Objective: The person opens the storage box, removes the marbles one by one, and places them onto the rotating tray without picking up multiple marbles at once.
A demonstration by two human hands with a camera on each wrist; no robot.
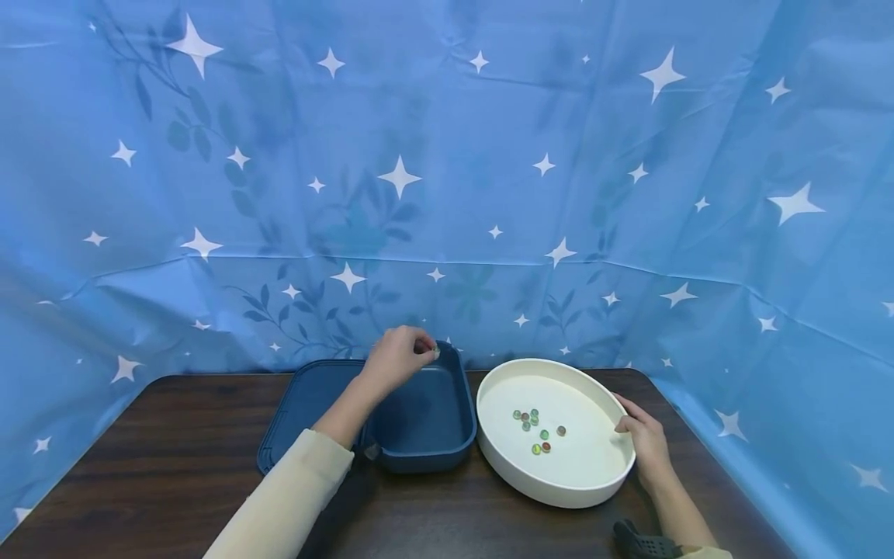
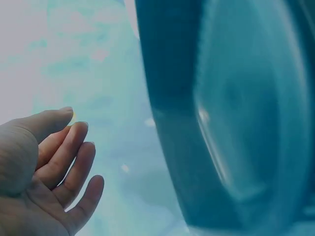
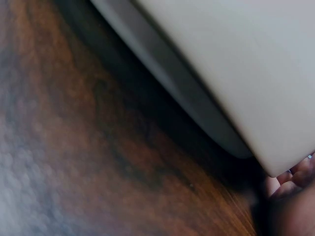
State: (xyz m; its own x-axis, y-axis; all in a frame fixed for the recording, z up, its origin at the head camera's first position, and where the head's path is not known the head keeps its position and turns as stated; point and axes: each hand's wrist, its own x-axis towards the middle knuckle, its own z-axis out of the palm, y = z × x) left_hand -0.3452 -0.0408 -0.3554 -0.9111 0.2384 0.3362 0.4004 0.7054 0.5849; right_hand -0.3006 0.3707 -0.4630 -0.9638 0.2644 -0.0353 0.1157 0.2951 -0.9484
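My left hand is over the far part of a dark blue square bin, pinching a small glass marble between thumb and fingertips. In the left wrist view only a yellowish sliver of that marble shows; the other fingers are loosely bent. My right hand grips the right rim of a round white tray, thumb inside and fingers mostly hidden behind the wall. Several glass marbles, greenish and reddish, lie on the tray's floor. The tray appears tilted, its right side raised off the table in the right wrist view.
A flat dark blue lid or second tray lies left of the bin, partly behind my left forearm. Everything stands on a dark wooden table. A blue star-patterned curtain hangs behind the table and along its sides.
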